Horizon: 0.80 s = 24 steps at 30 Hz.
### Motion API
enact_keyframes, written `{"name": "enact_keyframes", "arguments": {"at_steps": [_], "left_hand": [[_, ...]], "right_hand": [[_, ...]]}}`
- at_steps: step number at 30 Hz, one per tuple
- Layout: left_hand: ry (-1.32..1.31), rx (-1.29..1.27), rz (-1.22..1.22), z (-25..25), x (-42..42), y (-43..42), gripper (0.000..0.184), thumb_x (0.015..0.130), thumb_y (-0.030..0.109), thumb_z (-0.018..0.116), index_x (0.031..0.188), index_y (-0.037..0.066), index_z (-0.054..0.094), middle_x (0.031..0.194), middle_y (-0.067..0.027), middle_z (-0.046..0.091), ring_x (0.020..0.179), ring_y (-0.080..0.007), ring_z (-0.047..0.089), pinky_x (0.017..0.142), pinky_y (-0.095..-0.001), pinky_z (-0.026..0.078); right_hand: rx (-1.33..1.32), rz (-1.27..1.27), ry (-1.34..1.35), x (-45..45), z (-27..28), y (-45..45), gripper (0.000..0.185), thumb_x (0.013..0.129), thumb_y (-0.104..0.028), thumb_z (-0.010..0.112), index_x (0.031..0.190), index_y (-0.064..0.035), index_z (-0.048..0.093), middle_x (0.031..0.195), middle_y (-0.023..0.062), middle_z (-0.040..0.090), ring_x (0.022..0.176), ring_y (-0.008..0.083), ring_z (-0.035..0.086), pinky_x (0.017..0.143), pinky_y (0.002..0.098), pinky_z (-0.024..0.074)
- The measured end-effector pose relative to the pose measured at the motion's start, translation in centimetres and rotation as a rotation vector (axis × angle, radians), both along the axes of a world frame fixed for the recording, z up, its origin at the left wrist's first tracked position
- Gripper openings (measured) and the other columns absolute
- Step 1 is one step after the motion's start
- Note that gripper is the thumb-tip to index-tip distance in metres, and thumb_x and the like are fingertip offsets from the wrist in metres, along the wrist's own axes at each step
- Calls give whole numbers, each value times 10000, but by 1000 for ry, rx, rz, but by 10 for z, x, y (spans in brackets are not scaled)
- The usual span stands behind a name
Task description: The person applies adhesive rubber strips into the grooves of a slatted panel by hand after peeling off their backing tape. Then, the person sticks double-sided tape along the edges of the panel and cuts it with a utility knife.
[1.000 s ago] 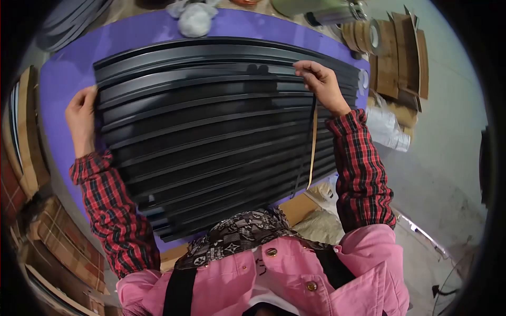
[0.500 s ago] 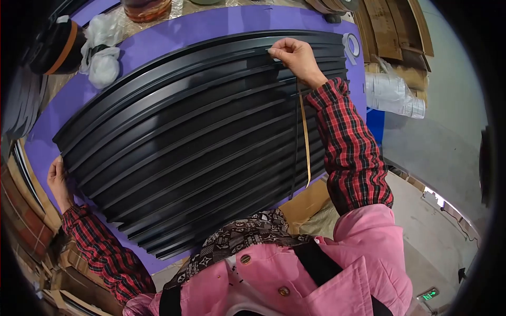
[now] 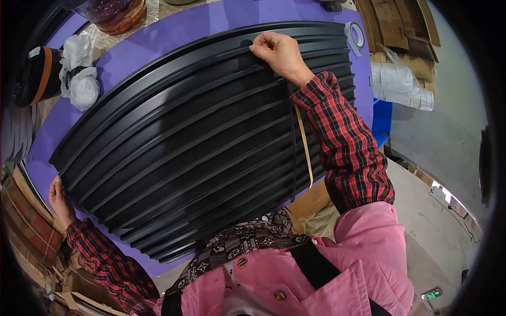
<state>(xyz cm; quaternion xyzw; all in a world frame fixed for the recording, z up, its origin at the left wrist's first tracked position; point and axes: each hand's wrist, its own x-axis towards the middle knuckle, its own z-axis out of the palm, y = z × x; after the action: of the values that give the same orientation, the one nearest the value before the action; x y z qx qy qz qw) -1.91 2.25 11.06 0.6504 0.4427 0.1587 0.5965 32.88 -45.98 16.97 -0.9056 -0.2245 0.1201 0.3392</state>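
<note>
Long black profile strips lie side by side, their ribs bending across the view. At their left ends my left hand is closed against the edge of one strip, its fingers partly hidden. Over the upper strips, my right hand is pinched, thumb against forefinger; whatever sits between the fingertips is too small to make out. Below the right wrist a narrow tan strip and a thin black strip run down across the profiles; their upper ends are hidden by the sleeve.
Purple sheeting covers the table beneath. A roll of white tape rests at its upper right. Knotted white plastic bags and a dark case with an orange band stand upper left. Plastic-wrapped rolls and cardboard are at right.
My right hand has moved left along the upper strips, still pinched. My left hand stays at the strip ends. The view has shifted slightly.
</note>
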Motion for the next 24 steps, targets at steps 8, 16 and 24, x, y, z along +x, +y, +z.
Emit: {"name": "enact_keyframes", "arguments": {"at_steps": [8,16,24], "left_hand": [[36,-5,-6,4,6,-6,149,802,187,545,866,63,595,649,83,481,542,0,349,485,-147,254],[32,-16,-45,2,3,-2,141,802,184,545,855,65,597,616,92,453,524,1,333,475,-145,243],[47,-1,-8,6,8,-9,139,801,186,545,847,66,599,597,94,432,516,-1,327,471,-145,247]], "right_hand": [[24,-24,75,4,-9,-4,125,705,-134,613,716,-14,579,528,5,486,501,73,453,512,208,402],[79,-76,142,4,-11,-5,127,711,-135,607,701,-12,574,522,-4,473,496,71,440,506,204,395],[2,-63,76,3,-9,-2,139,714,-143,599,697,-7,574,536,3,496,504,80,456,514,210,402]]}}
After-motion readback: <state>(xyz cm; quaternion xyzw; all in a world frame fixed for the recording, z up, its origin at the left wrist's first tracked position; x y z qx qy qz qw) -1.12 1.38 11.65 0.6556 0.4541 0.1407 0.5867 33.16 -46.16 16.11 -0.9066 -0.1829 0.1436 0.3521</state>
